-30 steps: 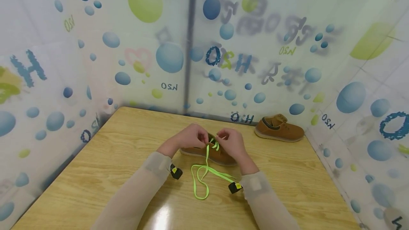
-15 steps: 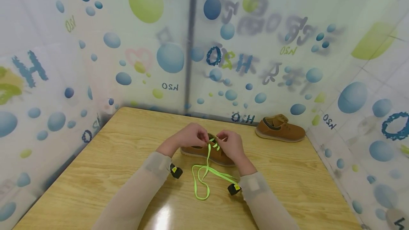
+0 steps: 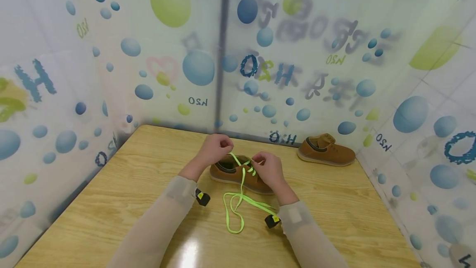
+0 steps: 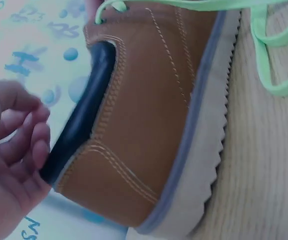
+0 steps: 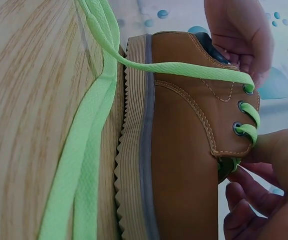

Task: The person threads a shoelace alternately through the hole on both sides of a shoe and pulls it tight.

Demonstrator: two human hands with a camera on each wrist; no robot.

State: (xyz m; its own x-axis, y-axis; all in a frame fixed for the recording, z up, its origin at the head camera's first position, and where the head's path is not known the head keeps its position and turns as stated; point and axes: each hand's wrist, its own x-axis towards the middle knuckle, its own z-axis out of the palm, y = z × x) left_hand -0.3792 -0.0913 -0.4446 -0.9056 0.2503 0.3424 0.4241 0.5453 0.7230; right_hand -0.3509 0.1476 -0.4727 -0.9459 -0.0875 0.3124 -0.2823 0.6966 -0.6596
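A brown shoe point(image 3: 224, 175) lies on the table with its opening facing up and its toe to the right. Lime-green shoelace point(image 3: 236, 159) runs through several of its eyelets. My left hand point(image 3: 214, 149), raised over the heel side, pinches a stretch of this lace, which slants down to the eyelets. In the left wrist view its curled fingers hide the lace. My right hand point(image 3: 268, 169) holds the shoe at the lacing, near the tongue; exactly what lies between its fingertips is partly hidden in the right wrist view. A long lace end point(image 5: 193, 69) hangs over the near side.
The loose lace forms a loop point(image 3: 242, 223) on the wooden table point(image 3: 148, 177) in front of the shoe. A second brown shoe point(image 3: 329, 155), with no lace visible, stands at the back right corner. Bubble-patterned curtains point(image 3: 178, 77) close off the back and sides.
My left hand has moved from the eyelets up and to the left, drawing a stretch of lace with it and uncovering the shoe's opening. The right hand stays nearly in place.
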